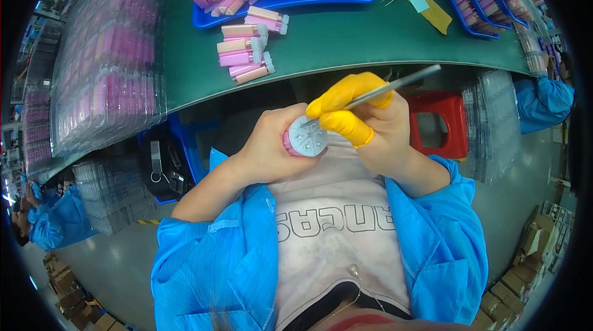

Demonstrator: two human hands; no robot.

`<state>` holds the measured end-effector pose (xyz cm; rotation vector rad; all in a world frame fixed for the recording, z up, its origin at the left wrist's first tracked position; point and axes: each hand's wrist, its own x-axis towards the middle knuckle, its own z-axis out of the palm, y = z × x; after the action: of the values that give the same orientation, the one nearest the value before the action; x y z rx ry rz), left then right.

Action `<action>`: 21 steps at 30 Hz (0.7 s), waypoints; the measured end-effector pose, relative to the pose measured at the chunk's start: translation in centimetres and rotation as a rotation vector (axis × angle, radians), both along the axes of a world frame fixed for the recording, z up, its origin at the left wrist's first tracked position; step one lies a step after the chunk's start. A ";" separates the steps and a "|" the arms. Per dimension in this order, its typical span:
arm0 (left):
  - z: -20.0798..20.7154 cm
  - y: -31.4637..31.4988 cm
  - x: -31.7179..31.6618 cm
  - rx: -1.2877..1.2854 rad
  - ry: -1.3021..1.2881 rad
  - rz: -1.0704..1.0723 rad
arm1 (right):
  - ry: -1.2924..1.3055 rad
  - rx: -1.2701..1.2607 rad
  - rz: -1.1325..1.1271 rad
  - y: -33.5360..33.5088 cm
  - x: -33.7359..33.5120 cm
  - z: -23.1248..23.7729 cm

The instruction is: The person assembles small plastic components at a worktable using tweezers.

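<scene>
In front of my chest, my left hand is wrapped round a round bundle with pink sides and a pale blue-white end face turned up. Small pointed marks show on that face. My right hand, with yellow finger covers on its thumb and forefinger, grips slim metal tweezers. Their lower end reaches down to the edge of the bundle's face; whether the tips pinch anything is too small to tell. On the green table beyond my left hand lie several loose pink and peach tubes with clear ends.
A blue tray packed with pink and peach pieces stands at the far edge of view. Right of it lie a yellow strip and more blue trays. Clear plastic trays are stacked left. A red stool stands below the table.
</scene>
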<state>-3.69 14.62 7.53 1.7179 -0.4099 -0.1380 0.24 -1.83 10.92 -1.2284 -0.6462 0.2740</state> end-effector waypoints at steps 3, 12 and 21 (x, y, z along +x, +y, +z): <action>0.4 0.0 -0.1 -0.143 0.129 -0.080 | -0.080 0.028 0.032 -0.2 0.0 -0.5; 0.4 -0.3 0.0 0.076 -0.011 0.042 | 0.028 0.105 -0.038 0.2 -0.4 -0.3; 0.3 -0.4 0.2 0.164 -0.079 0.088 | -0.062 -0.075 -0.065 -0.2 -0.3 -0.3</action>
<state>-3.54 14.23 7.78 1.9042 -0.3888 -0.0410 -0.03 -2.01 10.62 -1.3321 -0.6528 0.2079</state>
